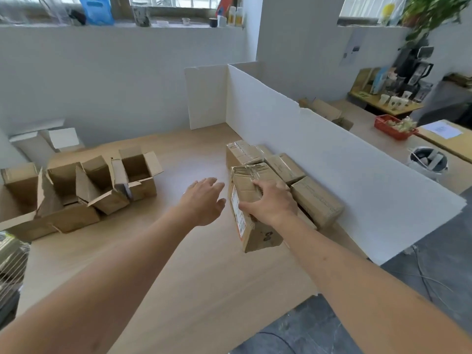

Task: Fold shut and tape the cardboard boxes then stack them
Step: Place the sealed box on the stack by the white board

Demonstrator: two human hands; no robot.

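Head view: your right hand [270, 203] is gripping the taped box [251, 208] from above, bringing it beside the sealed boxes [286, 167] along the white divider [332, 159]; your left hand [204, 200] is hovering spread, probably ready to steady it.

Both forearms are bare (no sleeves in view), and the left hand [204, 200] wears a thin ring.

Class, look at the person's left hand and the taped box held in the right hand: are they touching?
Apart. In the head view, bare table shows between the open left hand and the taped box, which only the right hand grips.
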